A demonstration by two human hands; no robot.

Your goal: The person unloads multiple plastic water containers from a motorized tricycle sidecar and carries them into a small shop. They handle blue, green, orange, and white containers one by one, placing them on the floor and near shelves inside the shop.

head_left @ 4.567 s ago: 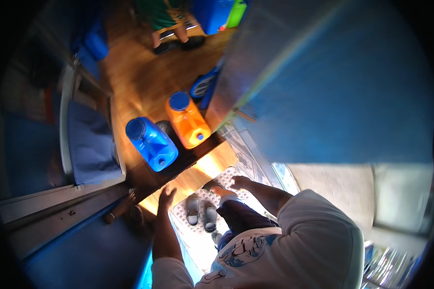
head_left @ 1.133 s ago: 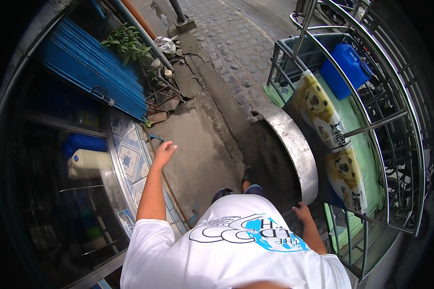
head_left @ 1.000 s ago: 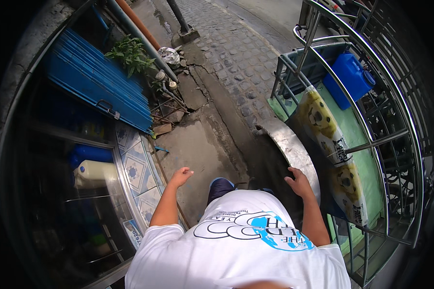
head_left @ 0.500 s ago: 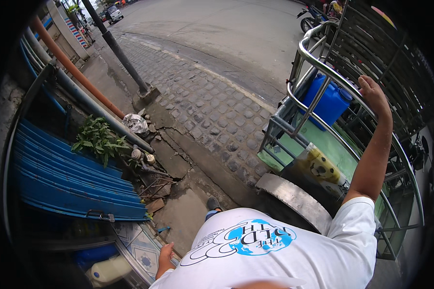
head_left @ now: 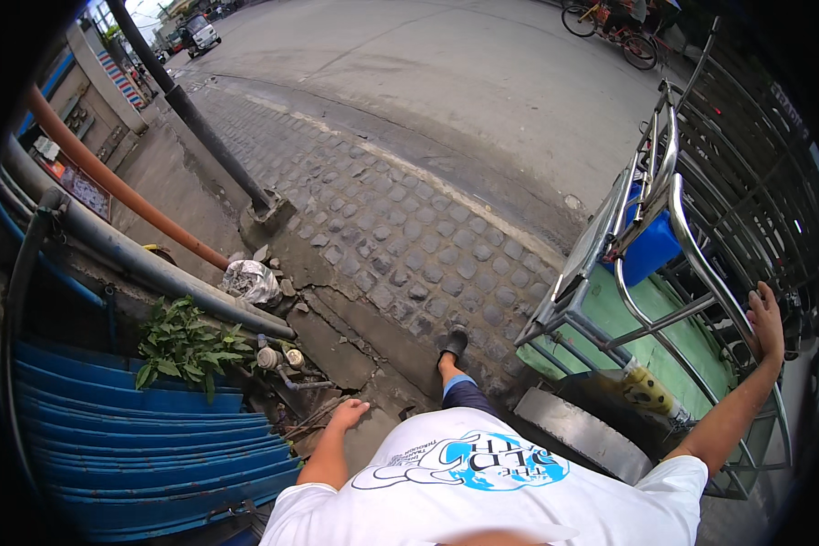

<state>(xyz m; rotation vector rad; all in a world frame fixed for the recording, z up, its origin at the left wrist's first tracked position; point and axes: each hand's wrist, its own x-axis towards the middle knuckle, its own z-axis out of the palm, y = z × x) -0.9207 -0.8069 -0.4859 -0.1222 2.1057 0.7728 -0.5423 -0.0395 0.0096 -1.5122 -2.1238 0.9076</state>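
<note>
My left hand [head_left: 348,414] hangs in the air beside my body, above the broken pavement. Its fingers stick out loosely and nothing shows in them. To the right, my raised right hand [head_left: 766,320] is at the outer metal railing [head_left: 701,259] of a cart, thumb and fingers apart; whether it touches the rail I cannot tell. The cart has a pale green floor [head_left: 610,314] and a silver wheel guard [head_left: 578,435]. A blue plastic container [head_left: 653,246] stands inside, behind the bars. My foot in a dark shoe [head_left: 453,342] steps on the cobbles.
A cobbled strip [head_left: 428,237] runs along the road. On the left are a dark post [head_left: 214,136], an orange pipe [head_left: 123,168], a grey pipe [head_left: 155,259], a leafy plant [head_left: 187,350] and blue corrugated sheeting [head_left: 146,446]. A red cycle [head_left: 610,23] and a white vehicle [head_left: 198,35] are on the road.
I have stepped forward along the cart. My left hand has swung forward and up. The right hand sits lower and farther right, its fingers more spread. A red cycle has come into view.
</note>
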